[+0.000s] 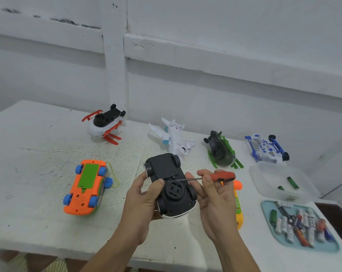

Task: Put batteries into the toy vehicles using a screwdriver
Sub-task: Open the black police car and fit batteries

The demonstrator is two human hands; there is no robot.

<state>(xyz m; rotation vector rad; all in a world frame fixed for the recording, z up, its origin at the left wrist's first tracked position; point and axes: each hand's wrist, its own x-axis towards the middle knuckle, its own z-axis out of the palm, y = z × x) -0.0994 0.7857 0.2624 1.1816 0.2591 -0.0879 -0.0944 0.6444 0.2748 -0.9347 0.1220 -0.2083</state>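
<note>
Gripped in the left hand, the upturned black-and-white toy car is held above the table; the red-handled screwdriver is pinched in the right hand, its tip set against the car's underside. Batteries are seen in a teal tray at right.

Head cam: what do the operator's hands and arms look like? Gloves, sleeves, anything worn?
Both bare: left hand and right hand show no gloves, rings or watch. The left forearm and right forearm are uncovered to the frame edge; no sleeve shows.
</note>
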